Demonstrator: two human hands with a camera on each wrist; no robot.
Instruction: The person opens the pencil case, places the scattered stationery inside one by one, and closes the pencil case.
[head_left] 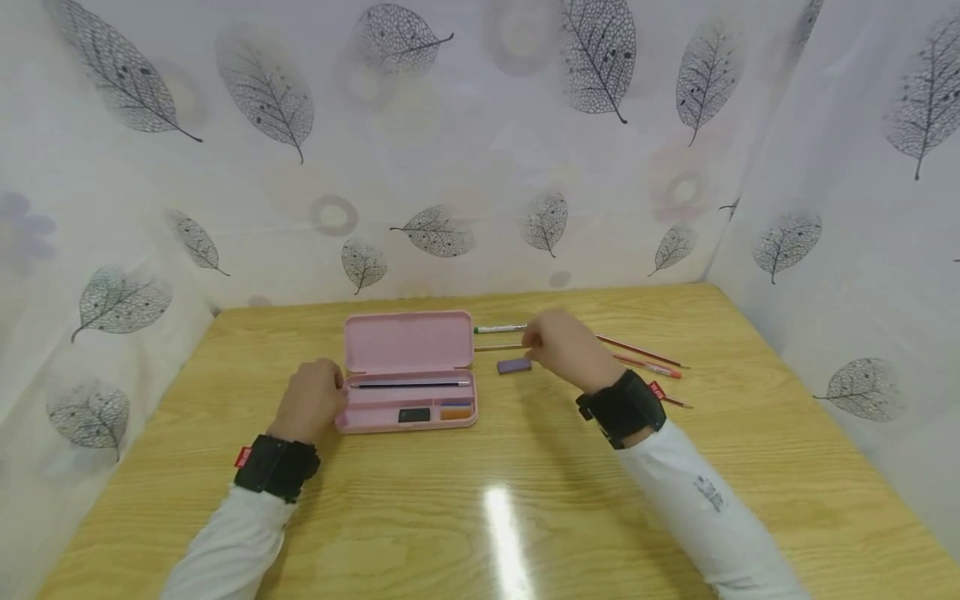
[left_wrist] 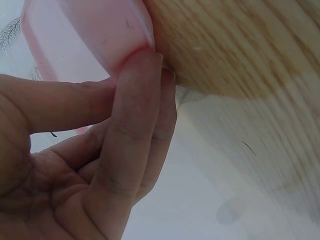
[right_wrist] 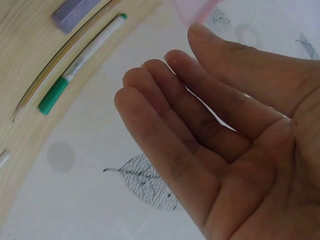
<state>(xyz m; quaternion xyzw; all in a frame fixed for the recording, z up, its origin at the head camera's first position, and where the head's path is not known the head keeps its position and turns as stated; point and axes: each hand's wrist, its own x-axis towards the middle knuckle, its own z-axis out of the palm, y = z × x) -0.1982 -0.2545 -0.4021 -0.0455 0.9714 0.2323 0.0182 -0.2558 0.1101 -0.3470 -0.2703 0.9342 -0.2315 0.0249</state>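
Pink and round-cornered, the pencil case [head_left: 408, 342] lies open.

No text readable; marks on red wrist tags [head_left: 657, 390], sleeve print [head_left: 710, 493] too small.

We see a curtained-off table nook, though we cannot tell whether it belongs to a home or an office. Pale curtains [head_left: 465, 150] printed with dark leaves [head_left: 266, 87] fill the upper half and both sides of the frame. Across the lower half, we find a wood-grain table [head_left: 405, 508]; the pencil case [head_left: 408, 342] near the centre suggests desk use.
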